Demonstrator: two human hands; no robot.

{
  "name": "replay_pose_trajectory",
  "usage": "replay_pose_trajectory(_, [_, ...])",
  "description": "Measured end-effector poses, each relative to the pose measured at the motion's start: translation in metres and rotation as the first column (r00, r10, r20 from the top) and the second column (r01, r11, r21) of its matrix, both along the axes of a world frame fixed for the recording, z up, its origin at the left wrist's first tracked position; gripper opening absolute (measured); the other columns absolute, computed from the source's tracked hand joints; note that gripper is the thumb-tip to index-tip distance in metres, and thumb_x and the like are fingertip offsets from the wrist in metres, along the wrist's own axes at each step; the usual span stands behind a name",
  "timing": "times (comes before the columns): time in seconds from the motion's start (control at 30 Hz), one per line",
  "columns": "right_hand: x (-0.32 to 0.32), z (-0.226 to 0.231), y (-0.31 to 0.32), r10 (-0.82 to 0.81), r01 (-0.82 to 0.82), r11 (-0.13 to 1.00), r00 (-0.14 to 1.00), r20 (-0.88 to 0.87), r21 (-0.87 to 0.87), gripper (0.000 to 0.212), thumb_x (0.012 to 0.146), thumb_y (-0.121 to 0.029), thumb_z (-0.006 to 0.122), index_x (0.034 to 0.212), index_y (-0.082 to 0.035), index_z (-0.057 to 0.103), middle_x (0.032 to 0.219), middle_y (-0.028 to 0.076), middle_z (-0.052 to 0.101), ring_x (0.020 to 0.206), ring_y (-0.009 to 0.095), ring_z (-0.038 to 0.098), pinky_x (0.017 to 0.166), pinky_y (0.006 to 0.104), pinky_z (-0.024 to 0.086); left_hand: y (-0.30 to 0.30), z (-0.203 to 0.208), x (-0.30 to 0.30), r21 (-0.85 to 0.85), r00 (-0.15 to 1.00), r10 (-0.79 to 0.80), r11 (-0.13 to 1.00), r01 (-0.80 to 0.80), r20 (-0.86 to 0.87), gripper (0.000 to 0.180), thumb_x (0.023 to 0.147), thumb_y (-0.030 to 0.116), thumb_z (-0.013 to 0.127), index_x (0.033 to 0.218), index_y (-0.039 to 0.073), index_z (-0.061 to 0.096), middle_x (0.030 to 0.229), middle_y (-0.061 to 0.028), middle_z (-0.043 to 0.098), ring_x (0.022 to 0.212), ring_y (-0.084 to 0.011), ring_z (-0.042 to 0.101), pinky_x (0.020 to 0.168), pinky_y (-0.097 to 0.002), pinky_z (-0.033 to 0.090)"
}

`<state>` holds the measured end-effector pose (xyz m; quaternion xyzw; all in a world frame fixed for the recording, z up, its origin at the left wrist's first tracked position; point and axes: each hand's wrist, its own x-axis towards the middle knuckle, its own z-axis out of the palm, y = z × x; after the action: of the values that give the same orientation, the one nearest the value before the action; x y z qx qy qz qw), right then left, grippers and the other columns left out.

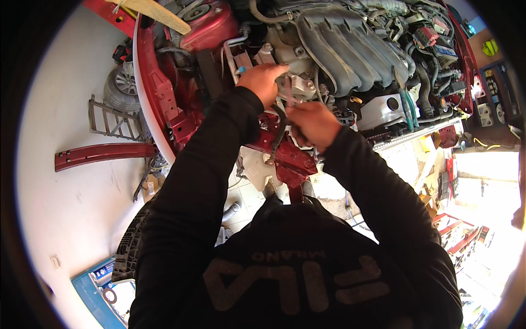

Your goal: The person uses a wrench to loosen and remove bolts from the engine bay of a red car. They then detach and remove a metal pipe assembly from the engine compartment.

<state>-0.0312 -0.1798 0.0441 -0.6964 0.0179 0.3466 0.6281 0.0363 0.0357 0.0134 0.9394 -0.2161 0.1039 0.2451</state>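
Observation:
In an open engine bay, my left hand point(260, 82) reaches over a light metal bracket point(298, 85) beside the engine. Its fingers are drawn together near the bracket's upper left; whatever they grip is hidden. Just below and to the right, my right hand point(314, 125) is closed in a fist. A thin, blurred, shiny piece point(289, 90) rises by its thumb, too unclear to name. A dark hose point(279, 134) hangs between the two hands, in front of the red front body panel point(293, 164).
The ribbed dark intake manifold point(345, 49) lies to the right. Teal-handled pliers point(407, 104) rest beside a white reservoir point(378, 112). A wooden piece point(156, 13) crosses the upper left. By the left wall are a wheel point(121, 88) and a red bar point(104, 156).

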Motion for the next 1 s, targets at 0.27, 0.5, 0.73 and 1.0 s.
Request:
replay_pose_trajectory(0.27, [-0.005,-0.005,-0.016,-0.033,0.024,0.991,0.998,0.062,0.133,0.029,0.110,-0.028,0.059,0.101,-0.002,0.068,0.075,0.006,0.066,0.056,0.013,0.059,0.047,0.0293,0.041,0.005,0.001,-0.008,-0.123,0.981,-0.088,0.986,0.110,0.171,0.053,0.089,-0.006,0.057,0.138,0.006,0.070,0.135,-0.0195,0.073,0.124,-0.0412,0.068,0.107,-0.0471,0.056])
replay_pose_trajectory(0.5, [0.027,-0.005,-0.063,-0.203,0.193,0.967,0.978,0.051,0.164,0.031,0.111,-0.030,0.056,0.093,-0.006,0.061,0.071,0.004,0.059,0.052,0.013,0.052,0.044,0.0283,0.036,0.000,-0.002,-0.012,0.027,0.984,-0.045,0.999,0.041,0.172,0.052,0.089,-0.003,0.062,0.139,0.008,0.068,0.135,-0.0180,0.073,0.131,-0.0378,0.065,0.109,-0.0486,0.054])
replay_pose_trajectory(0.73, [0.055,-0.017,-0.065,-0.431,0.447,0.881,0.893,-0.127,0.153,0.032,0.112,-0.033,0.060,0.095,-0.006,0.061,0.071,0.005,0.059,0.052,0.017,0.051,0.044,0.0313,0.035,-0.009,0.003,-0.013,0.085,0.991,0.032,0.995,-0.043,0.128,0.047,0.090,0.003,0.065,0.136,0.010,0.069,0.132,-0.0158,0.074,0.130,-0.0358,0.066,0.107,-0.0493,0.054])
replay_pose_trajectory(1.0, [0.061,-0.022,-0.048,-0.651,0.644,0.748,0.759,-0.009,0.159,0.033,0.109,-0.034,0.067,0.099,-0.003,0.067,0.072,0.005,0.061,0.051,0.017,0.053,0.044,0.0321,0.037,-0.016,0.015,-0.017,0.144,0.995,0.104,0.984,-0.102,-0.007,0.051,0.092,0.002,0.059,0.143,0.006,0.067,0.136,-0.0277,0.070,0.139,-0.0432,0.060,0.115,-0.0493,0.051])
